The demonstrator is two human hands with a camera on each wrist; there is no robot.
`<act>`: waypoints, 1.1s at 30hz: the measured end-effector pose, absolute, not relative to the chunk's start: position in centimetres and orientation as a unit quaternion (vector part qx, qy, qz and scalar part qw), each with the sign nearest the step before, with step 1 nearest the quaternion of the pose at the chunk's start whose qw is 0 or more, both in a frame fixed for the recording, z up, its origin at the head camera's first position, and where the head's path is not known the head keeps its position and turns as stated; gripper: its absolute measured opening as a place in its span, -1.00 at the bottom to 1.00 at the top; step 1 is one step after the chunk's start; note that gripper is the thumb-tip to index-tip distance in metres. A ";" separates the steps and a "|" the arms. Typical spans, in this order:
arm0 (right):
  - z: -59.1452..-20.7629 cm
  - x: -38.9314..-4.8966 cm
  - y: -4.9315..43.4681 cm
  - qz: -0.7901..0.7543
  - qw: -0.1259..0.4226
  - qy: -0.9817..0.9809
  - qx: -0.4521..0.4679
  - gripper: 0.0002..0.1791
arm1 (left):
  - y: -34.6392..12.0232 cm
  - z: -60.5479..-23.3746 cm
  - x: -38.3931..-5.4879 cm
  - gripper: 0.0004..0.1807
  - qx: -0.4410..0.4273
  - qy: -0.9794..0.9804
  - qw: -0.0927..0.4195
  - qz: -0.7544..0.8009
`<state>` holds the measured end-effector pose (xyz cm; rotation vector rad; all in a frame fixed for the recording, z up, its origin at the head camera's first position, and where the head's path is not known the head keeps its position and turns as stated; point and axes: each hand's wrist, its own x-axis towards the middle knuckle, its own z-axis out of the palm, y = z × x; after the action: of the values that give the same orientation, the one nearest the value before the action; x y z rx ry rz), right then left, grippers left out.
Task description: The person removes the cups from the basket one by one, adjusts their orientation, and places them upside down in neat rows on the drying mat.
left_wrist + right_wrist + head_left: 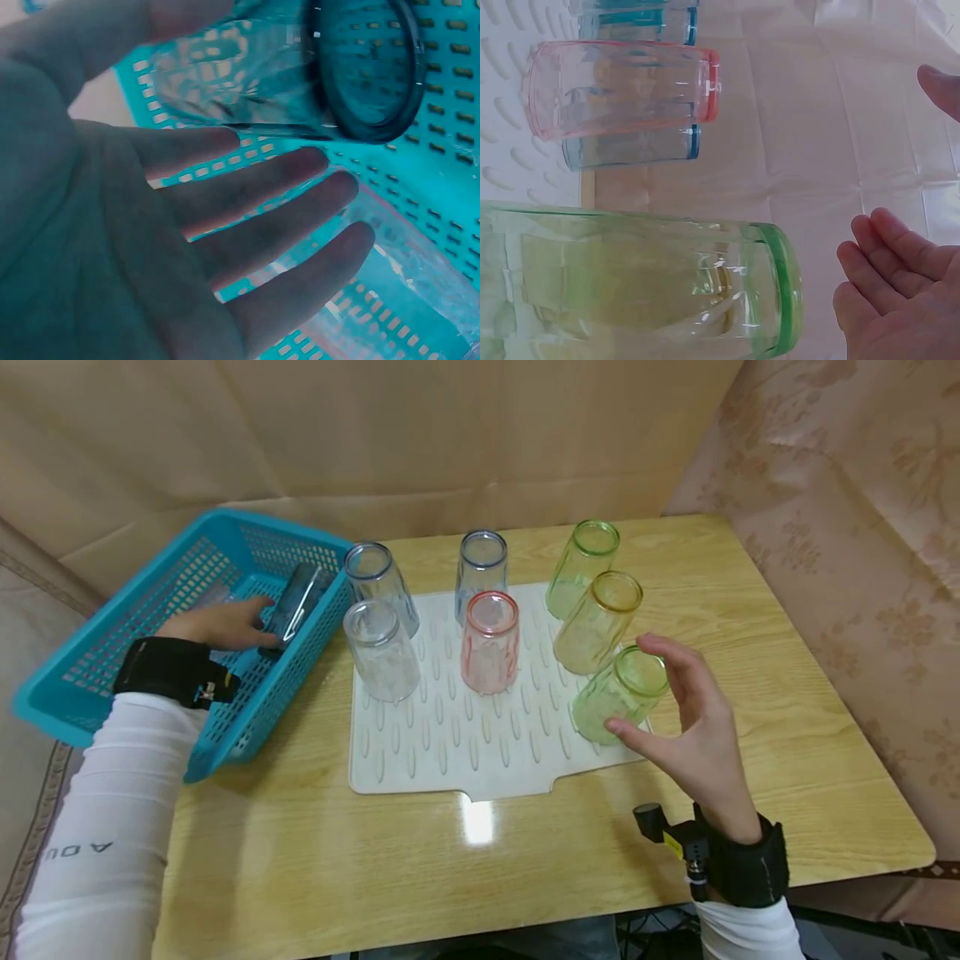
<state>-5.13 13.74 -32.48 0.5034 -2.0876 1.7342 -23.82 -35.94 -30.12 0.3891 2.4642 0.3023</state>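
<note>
My left hand (217,625) reaches into the blue basket (168,560) beside a dark glass (300,602). In the left wrist view its fingers (262,199) are spread and nearly straight; the thumb lies over the side of the glass, and whether it touches is unclear. My right hand (693,731) is around the near green glass (621,693), thumb and fingers apart. The right wrist view shows a gap between that hand (900,277) and the rim of the green glass (667,285). This glass stands upside down at the right edge of the white mat (450,760).
Upside down on the mat are a pink glass (491,643), an amber glass (597,622), a far green glass (581,568), blue-rimmed glasses (482,572) and a clear glass (382,652). Clear plastic wrapping (397,292) lies in the basket. A curtain (450,435) hangs behind the table.
</note>
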 end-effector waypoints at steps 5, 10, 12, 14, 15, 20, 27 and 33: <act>-32.6 -5.0 13.7 0.602 0.182 -0.758 0.171 -0.10 | -35.6 -30.5 -24.7 -0.18 0.128 0.927 0.334 0.110; -32.9 -5.0 13.6 0.592 0.176 -0.769 0.162 -0.09 | -35.4 -30.3 -25.1 -0.11 0.087 0.925 0.359 0.088; -33.1 -5.1 13.6 0.587 0.178 -0.774 0.158 -0.08 | -35.1 -30.2 -25.1 -0.08 0.074 0.927 0.360 0.069; -33.2 -5.1 13.6 0.582 0.182 -0.777 0.154 -0.07 | -34.8 -30.1 -25.0 -0.03 0.061 0.931 0.357 0.052; -33.3 -5.1 13.6 0.580 0.183 -0.779 0.152 -0.06 | -34.7 -30.1 -25.0 -0.01 0.052 0.932 0.356 0.046; -33.6 -5.1 13.6 0.585 0.186 -0.775 0.151 -0.06 | -34.5 -30.4 -24.9 0.07 0.018 0.932 0.358 0.047; -33.6 -4.8 13.6 0.577 0.186 -0.782 0.144 -0.07 | -35.8 -32.0 -26.3 0.25 0.016 0.931 0.361 0.052; -33.4 -4.9 13.7 0.565 0.186 -0.791 0.144 -0.02 | -37.4 -33.2 -27.3 0.32 0.035 0.928 0.363 0.073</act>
<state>-4.86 13.71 -33.37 0.4060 -2.2270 1.5929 -27.29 -37.35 -33.17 0.0903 2.3902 0.1879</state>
